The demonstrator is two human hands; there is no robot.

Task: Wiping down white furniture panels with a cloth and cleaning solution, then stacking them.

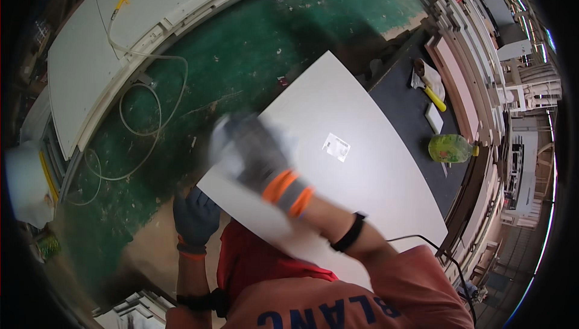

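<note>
A large white panel (362, 142) lies in front of me, with a small printed label (336, 147) on its face. My right hand (256, 148), in a grey glove with an orange-striped cuff, is over the panel's left edge and smeared by motion. It is closed on a pale, soft-looking cloth (224, 142), whose outline is blurred. My left hand (198, 215), in a dark glove, is at the panel's near left corner, its fingers against the edge; part of the grip is hidden.
On the dark surface to the right are a yellow-handled tool (433, 97), a white block (434, 118) and a bottle of yellow-green liquid (451, 148). Long strips are stacked beyond. At left, a yellow air gun (123, 1) lies on a pale board, its hose (158, 103) looping above the green floor.
</note>
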